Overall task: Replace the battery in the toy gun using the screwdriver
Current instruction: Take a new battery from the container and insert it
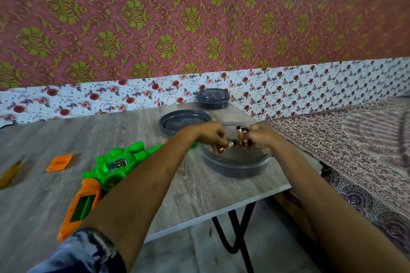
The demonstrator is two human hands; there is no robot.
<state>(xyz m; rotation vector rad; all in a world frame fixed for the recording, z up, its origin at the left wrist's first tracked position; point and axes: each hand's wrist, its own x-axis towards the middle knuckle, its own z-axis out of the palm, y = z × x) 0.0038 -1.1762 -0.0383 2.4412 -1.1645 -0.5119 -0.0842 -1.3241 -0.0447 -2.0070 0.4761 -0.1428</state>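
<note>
Left hand (208, 134) pinches a battery (226, 146); right hand (264, 137) grips batteries (242, 137) (over tub (235, 167)); gun (115, 162) lies lower left, nearer our left.

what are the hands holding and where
The left hand pinches one battery near its end; right hand grips a bunch of batteries around their sides.

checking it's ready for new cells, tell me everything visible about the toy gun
The toy gun looks like glossy plastic: bright green body with a clear window on its side, orange grip. The grip's battery bay is open, cover off, and looks empty. It lies on its side on the grey wood-look table, grip nearest the camera. Nothing grips it; the left forearm crosses its front end.
</note>
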